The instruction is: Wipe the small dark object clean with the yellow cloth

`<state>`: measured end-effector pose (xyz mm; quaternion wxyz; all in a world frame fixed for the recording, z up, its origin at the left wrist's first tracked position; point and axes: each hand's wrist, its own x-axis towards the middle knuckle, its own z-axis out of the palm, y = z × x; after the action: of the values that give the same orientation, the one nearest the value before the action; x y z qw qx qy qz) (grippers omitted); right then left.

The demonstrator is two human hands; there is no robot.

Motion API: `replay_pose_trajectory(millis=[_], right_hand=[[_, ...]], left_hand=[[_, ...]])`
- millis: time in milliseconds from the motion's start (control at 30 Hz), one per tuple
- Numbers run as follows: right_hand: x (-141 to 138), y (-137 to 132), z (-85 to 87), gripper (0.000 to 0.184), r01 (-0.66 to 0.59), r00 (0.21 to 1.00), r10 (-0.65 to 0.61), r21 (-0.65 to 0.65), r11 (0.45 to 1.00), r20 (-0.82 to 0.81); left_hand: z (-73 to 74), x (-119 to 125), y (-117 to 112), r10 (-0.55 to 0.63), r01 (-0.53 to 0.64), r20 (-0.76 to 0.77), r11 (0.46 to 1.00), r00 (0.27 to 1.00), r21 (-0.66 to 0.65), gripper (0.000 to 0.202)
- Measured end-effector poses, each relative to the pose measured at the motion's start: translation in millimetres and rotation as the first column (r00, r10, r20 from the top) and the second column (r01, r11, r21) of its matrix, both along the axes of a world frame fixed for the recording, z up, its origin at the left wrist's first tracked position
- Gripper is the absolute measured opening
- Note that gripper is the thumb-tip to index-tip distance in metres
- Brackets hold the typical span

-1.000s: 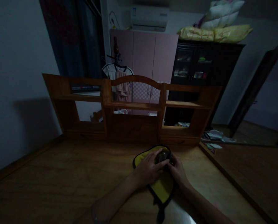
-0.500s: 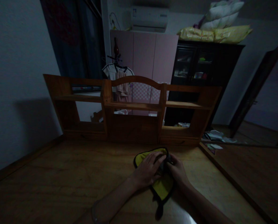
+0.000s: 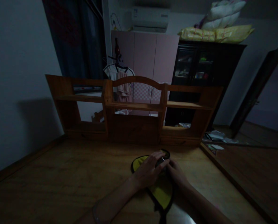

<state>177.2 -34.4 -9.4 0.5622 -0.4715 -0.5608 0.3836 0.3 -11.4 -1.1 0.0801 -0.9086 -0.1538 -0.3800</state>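
Note:
A yellow-green cloth [image 3: 161, 191] with a black border lies on the wooden desk top, partly bunched up under both hands. My left hand [image 3: 149, 170] rests over its upper part, fingers curled around a small dark object [image 3: 161, 161] with a bright glint along its edge. What kind of object it is cannot be made out in the dim light. My right hand [image 3: 177, 175] is closed at the cloth's right side, thumb close to the left fingertips; its other fingers are mostly hidden. A dark strap [image 3: 162, 216] hangs from the cloth's near corner.
The wooden desk [image 3: 71, 177] has a raised shelf unit [image 3: 134, 106] along its back. A white wall [image 3: 19, 93] borders the left side. Behind stand a pink wardrobe [image 3: 143, 56] and a black cabinet [image 3: 206, 68]. Papers [image 3: 215, 136] lie beyond the right edge.
The cloth's near corner and strap have shifted slightly down and right. My left fingers have closed further over the bunched part, and a glinting dark object now shows between them.

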Motion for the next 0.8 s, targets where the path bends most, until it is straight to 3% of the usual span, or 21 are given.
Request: replay_pose_trajectory(millis=[300, 600, 800], right_hand=[[1.7, -0.8, 0.6, 0.046, -0.009, 1.000, 0.009, 0.009, 1.000, 0.022], [1.8, 0.7, -4.3, 0.024, -0.076, 0.997, 0.076, 0.056, 0.996, 0.003], [3.7, -1.2, -3.4, 0.028, 0.010, 1.000, -0.009, 0.055, 0.998, -0.018]], left_hand=[[0.4, 0.3, -1.1, -0.008, 0.008, -0.009, 1.000, 1.000, 0.011, 0.064], [0.6, 1.0, 1.4, 0.009, -0.009, -0.029, 1.000, 1.000, 0.005, 0.062], [9.7, -0.5, -1.8, -0.058, 0.054, -0.047, 0.995, 0.997, -0.089, 0.069]])
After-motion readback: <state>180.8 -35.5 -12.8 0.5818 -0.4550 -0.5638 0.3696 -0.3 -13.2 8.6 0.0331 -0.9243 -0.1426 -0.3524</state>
